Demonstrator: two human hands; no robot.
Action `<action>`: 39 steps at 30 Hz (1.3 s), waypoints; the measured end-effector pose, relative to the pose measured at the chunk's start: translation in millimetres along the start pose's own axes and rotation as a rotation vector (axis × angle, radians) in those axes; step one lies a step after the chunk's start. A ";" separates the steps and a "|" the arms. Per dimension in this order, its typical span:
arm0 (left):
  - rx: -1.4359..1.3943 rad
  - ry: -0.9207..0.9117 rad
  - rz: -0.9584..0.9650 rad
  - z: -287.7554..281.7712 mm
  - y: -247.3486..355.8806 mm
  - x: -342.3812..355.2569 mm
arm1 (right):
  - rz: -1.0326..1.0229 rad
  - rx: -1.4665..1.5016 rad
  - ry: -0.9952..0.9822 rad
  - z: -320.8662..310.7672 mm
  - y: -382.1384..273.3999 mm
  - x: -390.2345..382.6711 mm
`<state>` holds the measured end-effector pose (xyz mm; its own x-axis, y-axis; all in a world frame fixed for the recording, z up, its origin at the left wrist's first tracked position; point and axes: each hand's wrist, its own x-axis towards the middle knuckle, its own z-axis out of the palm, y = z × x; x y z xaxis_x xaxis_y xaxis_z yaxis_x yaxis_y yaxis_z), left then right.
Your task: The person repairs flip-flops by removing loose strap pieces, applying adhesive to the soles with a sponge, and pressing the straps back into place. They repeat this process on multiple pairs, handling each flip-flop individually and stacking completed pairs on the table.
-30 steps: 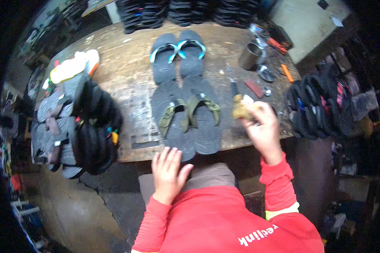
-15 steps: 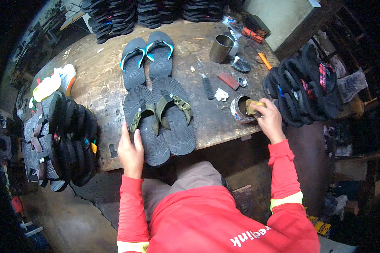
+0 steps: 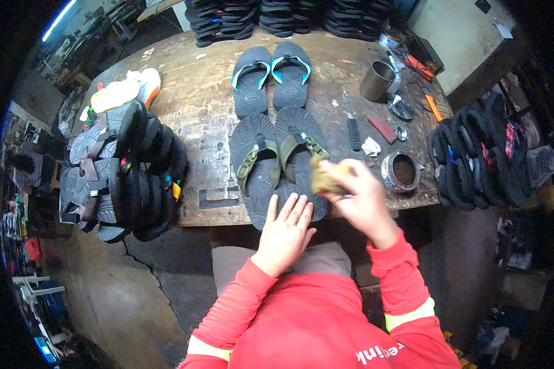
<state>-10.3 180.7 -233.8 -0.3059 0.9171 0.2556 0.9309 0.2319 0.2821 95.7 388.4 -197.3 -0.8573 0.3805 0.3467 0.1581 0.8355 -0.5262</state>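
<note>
Two black-soled flip-flops with olive green straps lie side by side at the table's near edge, the left flip-flop (image 3: 252, 132) touching the right flip-flop (image 3: 300, 123). My left hand (image 3: 286, 234) rests over their near ends, fingers spread and flat. In my right hand (image 3: 366, 200) is a yellow-brown sponge or wadded cloth (image 3: 321, 178), held at the right flip-flop's outer edge beside its strap. That hand is slightly blurred. An open tin (image 3: 388, 180) with something brown inside stands to the right of it.
Blue-and-white-strapped flip-flops (image 3: 289, 80) lie beyond. Sandal stacks stand left (image 3: 92, 190) and right (image 3: 474, 154), with more piled at the back. A cutter knife (image 3: 354, 134), red block (image 3: 383, 130), crumpled white paper (image 3: 370, 147) and metal cup (image 3: 377, 81) lie or stand right of centre.
My right hand has left the tin with the sponge or cloth and come left to the right flip-flop. My left hand has moved from the left side onto the near ends. The view has shifted.
</note>
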 end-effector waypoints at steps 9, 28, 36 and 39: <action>-0.047 0.021 0.021 14.2 -10.7 -8.9 | -0.151 -0.378 -0.374 24.5 -32.5 46.2; 0.042 0.215 -0.157 -10.2 -38.7 -61.0 | -0.458 -0.006 -0.224 37.4 -52.2 45.6; -0.124 0.244 -0.149 2.6 -50.7 -69.3 | -0.362 -0.289 -0.250 103.7 -91.2 64.2; -0.097 0.258 -0.159 5.2 -51.0 -69.6 | -0.249 -0.387 -0.269 87.1 -88.9 73.3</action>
<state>-35.4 106.7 -270.7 -0.4978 0.7565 0.4242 0.8480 0.3220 0.4209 -23.9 307.4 -192.8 -0.9793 0.0798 0.1858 0.0599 0.9921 -0.1107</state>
